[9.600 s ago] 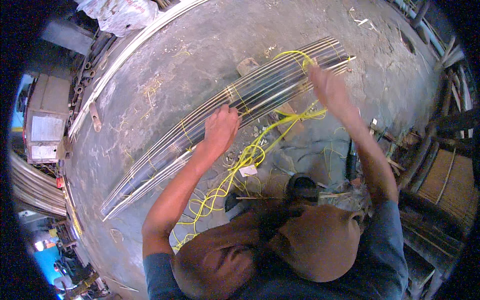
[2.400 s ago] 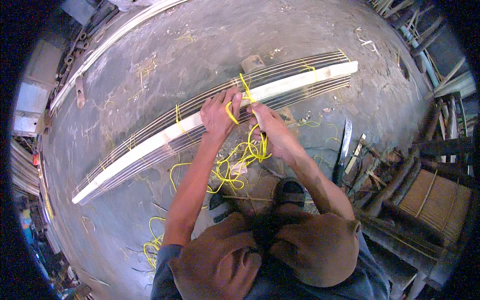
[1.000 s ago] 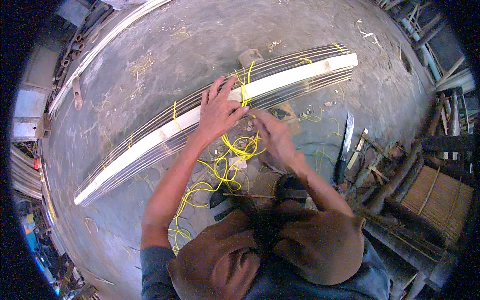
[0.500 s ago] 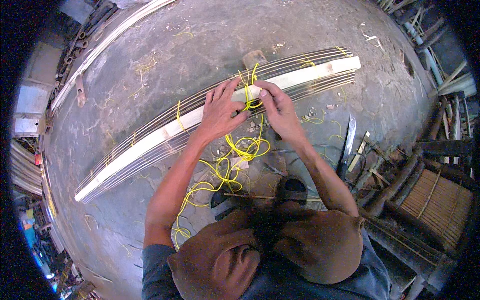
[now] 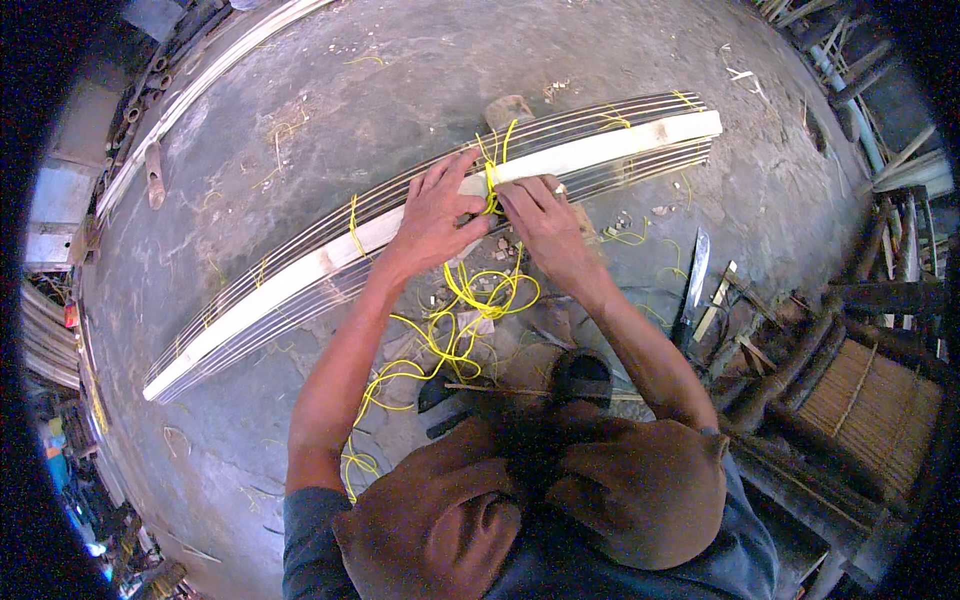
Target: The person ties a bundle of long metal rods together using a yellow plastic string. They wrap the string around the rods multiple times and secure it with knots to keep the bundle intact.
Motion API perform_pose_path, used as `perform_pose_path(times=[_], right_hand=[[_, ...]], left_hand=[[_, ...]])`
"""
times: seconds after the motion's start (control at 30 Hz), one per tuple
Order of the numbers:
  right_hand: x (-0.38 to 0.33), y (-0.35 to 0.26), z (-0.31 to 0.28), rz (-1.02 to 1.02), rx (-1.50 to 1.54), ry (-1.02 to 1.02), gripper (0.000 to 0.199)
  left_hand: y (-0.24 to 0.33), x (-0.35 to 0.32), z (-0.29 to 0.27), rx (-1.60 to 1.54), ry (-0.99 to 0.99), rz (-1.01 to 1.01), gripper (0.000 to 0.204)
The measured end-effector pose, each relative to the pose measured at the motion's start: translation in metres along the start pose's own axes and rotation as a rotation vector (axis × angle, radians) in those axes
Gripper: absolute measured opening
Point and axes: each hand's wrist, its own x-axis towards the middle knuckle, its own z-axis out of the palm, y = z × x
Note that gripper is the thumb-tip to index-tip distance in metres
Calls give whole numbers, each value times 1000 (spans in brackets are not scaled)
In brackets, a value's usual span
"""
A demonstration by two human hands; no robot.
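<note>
A long pale bamboo slat (image 5: pixel 300 275) lies on a row of thin bamboo strips (image 5: pixel 620 110) across the concrete floor. My left hand (image 5: pixel 435 215) presses on the slat at its middle, fingers spread over it. My right hand (image 5: pixel 545 225) sits just right of it, pinching yellow cord (image 5: pixel 492 175) that wraps the slat and sticks up in two loose ends. More of the yellow cord (image 5: pixel 470 305) trails in loops back toward my knees. Another yellow tie (image 5: pixel 353 215) binds the slat further left.
A long knife (image 5: pixel 692 290) lies on the floor at right beside wooden offcuts. A woven bamboo panel (image 5: pixel 865 395) and dark poles stand at far right. More bamboo lengths (image 5: pixel 200 85) lie at upper left. My knees fill the lower edge.
Both hands have closed in on the cord wrap at the slat's middle. The right hand came up from the loose cord onto the slat, and the cord ends now stand up between the hands.
</note>
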Motion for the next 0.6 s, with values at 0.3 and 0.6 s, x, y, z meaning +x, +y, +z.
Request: perform_pose_path(times=[0.3, 0.6], right_hand=[[2, -2, -20, 64, -50, -229, 28], [-5, 6, -18, 124, -28, -214, 21]], left_hand=[[-3, 0, -2, -38, 0, 37, 28], [5, 0, -4, 0, 10, 21, 22]])
